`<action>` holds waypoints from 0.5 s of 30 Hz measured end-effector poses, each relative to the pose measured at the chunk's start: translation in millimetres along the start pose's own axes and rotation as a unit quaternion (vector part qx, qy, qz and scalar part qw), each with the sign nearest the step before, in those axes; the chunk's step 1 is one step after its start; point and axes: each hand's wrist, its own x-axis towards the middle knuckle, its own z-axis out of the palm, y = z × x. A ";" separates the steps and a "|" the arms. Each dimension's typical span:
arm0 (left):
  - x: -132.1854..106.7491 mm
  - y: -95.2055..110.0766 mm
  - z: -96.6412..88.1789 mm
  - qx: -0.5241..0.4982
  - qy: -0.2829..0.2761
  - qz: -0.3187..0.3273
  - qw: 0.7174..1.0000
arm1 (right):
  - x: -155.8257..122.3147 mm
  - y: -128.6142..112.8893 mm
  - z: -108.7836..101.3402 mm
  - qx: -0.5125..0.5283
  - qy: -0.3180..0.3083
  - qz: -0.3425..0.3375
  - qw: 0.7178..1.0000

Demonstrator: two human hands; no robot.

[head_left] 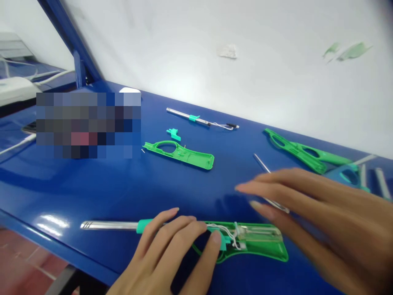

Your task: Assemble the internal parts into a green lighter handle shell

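My left hand presses down on a half-assembled green lighter that lies on the blue table. Its metal tube sticks out to the left, and white wires show inside the open shell. The fingers curl over the handle with the thumb at the trigger part. My right hand hovers just above and to the right, fingers stretched out and empty, over a thin metal rod.
Farther back lie an empty green shell half, a small teal piece and a metal tube with wires. More green shells and tubes lie at the right. A white wall rises behind; a blurred patch sits at left.
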 end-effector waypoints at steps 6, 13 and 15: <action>12.8 -3.6 -11.9 0.035 -0.035 0.033 0.998 | 76.4 8.1 30.8 -0.046 -0.023 -0.062 0.997; 16.2 -5.9 -14.7 0.038 -0.013 0.042 0.998 | 95.3 -0.2 46.5 -0.057 -0.065 -0.108 0.990; 13.1 -2.2 -10.9 0.030 0.019 0.022 0.999 | 84.9 -0.4 39.1 -0.044 -0.052 -0.088 0.994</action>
